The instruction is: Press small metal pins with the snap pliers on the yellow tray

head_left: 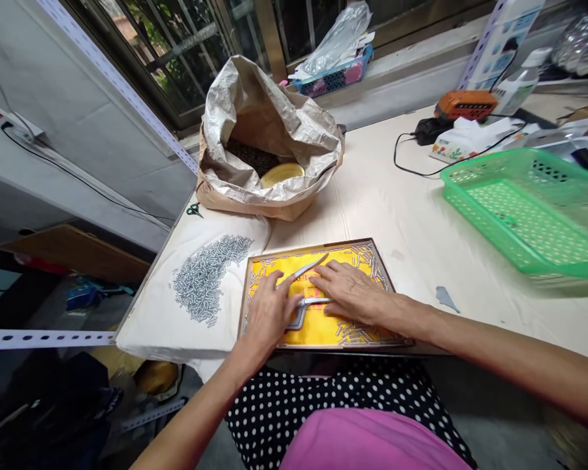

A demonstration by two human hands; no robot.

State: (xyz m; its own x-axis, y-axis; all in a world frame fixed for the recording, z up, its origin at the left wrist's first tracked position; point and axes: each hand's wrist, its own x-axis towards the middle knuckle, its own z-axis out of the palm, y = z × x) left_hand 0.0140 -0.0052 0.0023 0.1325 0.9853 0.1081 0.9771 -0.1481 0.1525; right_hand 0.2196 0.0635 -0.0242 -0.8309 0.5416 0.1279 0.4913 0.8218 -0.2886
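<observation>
My left hand [268, 305] is closed around a pair of scissors [301, 317] with a grey handle, their blades spread apart and pointing right. My right hand [347, 292] lies palm down just right of them, fingers stretched out, with its fingertips close to the blade ends; whether they touch, I cannot tell. Both hands are over a shallow brown-rimmed tray [383, 269] with a yellow bottom. Small silvery metal pins [357, 333] lie scattered round the tray's edges. Left of it, a heap of similar pins [200, 281] rests on white cloth.
Behind the tray stands an open paper sack [274, 202] with dark small pieces and a yellow round item [283, 173] inside. Small green-handled scissors [195, 209] lie near the heap. At right are a green basket [519, 261], an orange device [465, 104] and a black cable [411, 171].
</observation>
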